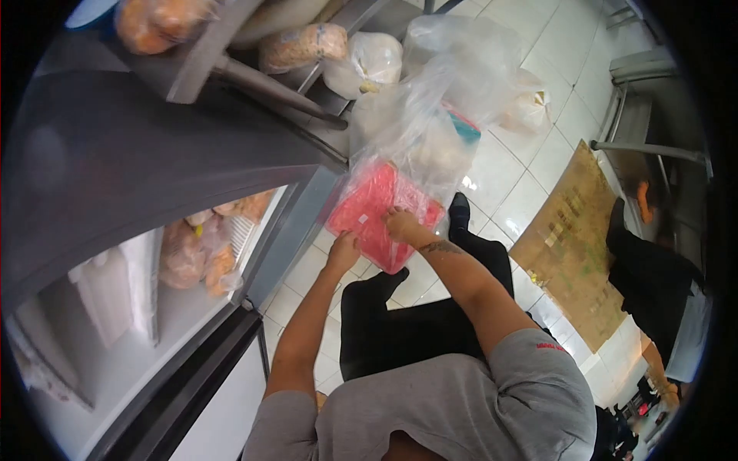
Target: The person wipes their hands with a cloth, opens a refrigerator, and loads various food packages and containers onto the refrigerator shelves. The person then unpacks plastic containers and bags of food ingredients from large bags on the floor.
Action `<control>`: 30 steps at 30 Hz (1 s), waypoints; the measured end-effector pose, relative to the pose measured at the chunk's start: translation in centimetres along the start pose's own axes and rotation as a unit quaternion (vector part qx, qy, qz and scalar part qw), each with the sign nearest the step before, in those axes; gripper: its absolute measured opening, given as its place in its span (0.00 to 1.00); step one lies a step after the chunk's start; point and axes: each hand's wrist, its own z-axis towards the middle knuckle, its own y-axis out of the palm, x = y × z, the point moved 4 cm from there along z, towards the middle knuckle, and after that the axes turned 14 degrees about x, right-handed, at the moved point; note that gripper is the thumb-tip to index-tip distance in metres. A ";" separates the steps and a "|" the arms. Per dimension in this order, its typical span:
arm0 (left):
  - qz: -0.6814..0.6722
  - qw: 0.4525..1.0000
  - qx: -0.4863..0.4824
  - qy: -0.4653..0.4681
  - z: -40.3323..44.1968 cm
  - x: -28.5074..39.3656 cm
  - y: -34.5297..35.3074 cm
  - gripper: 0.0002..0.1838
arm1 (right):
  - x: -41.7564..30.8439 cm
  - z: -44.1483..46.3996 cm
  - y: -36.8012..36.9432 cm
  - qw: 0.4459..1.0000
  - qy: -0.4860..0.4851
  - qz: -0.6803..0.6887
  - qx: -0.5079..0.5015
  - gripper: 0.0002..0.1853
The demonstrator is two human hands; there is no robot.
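Note:
A flat red package (pixel 369 211) wrapped in clear plastic lies low in front of me, between my feet and the large clear plastic bag (pixel 407 115). My left hand (pixel 345 250) is closed at the package's near left edge, fingertips against the wrapping. Bent fingers of my right hand (pixel 401 226) grip the plastic over the red package near its middle. A small white label (pixel 362 220) shows on the red surface between the hands. The fingertips' exact hold is too small to make out.
At left, an open chest freezer (pixel 265 261) holds bagged orange-pink food (pixel 188 257). Bagged goods (pixel 304 48) sit on a metal rack (pixel 207 58) above. A stained cardboard sheet (pixel 573 250) covers floor tiles at right, beside another person's dark-clothed leg (pixel 646 261).

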 end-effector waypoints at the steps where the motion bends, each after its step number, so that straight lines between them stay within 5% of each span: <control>1: 0.015 0.999 -0.029 -0.041 1.1 -1.8 2.6 0.11 | 0.7 0.0 1.4 0.994 -0.003 -0.056 0.097 0.20; 2: 0.021 0.998 -0.028 -0.052 2.1 -3.2 4.7 0.13 | 1.5 0.0 2.7 0.975 -0.005 -0.111 0.191 0.20; 5: 0.040 0.997 0.002 -0.070 4.9 -5.9 10.0 0.17 | 6.4 0.3 7.7 0.978 0.075 -0.118 0.156 0.14; 8: 0.081 0.993 0.076 -0.043 8.3 -5.3 12.5 0.18 | 8.1 -0.7 10.0 0.992 -0.013 -0.124 -0.025 0.13; 10: 0.127 0.986 0.110 -0.005 10.1 -2.8 12.2 0.16 | 8.3 -2.2 8.5 0.990 -0.037 -0.089 0.098 0.11; 11: 0.129 0.990 0.048 0.012 10.4 -2.6 13.6 0.16 | 8.4 -2.9 7.5 0.983 -0.048 -0.073 0.162 0.10; 14: 0.118 0.988 -0.076 0.065 10.4 -1.2 16.1 0.15 | 8.8 -3.8 5.3 0.988 -0.067 0.029 0.137 0.10; 17: 0.098 0.990 -0.068 0.079 7.5 0.5 15.8 0.16 | 10.4 -5.4 3.6 0.995 0.053 0.060 -0.060 0.11; 20: 0.157 0.984 -0.065 0.056 6.0 -2.3 16.2 0.20 | 12.3 -7.9 3.9 0.972 0.176 -0.035 -0.150 0.11; 21: 0.177 0.980 -0.070 0.052 6.0 -3.2 16.0 0.21 | 12.8 -8.1 4.0 0.929 0.232 -0.032 -0.285 0.22; 24: 0.194 0.979 -0.050 0.049 6.1 -3.9 15.2 0.24 | 11.0 -7.3 1.9 0.970 0.241 0.002 0.038 0.21; 27: 0.142 0.986 0.028 0.080 7.8 -1.6 13.5 0.24 | 9.4 -3.7 1.7 0.955 0.222 0.082 0.181 0.24; 30: 0.135 0.985 0.021 0.109 9.7 0.4 13.9 0.23 | 7.3 -1.3 5.1 0.966 0.211 0.000 0.153 0.22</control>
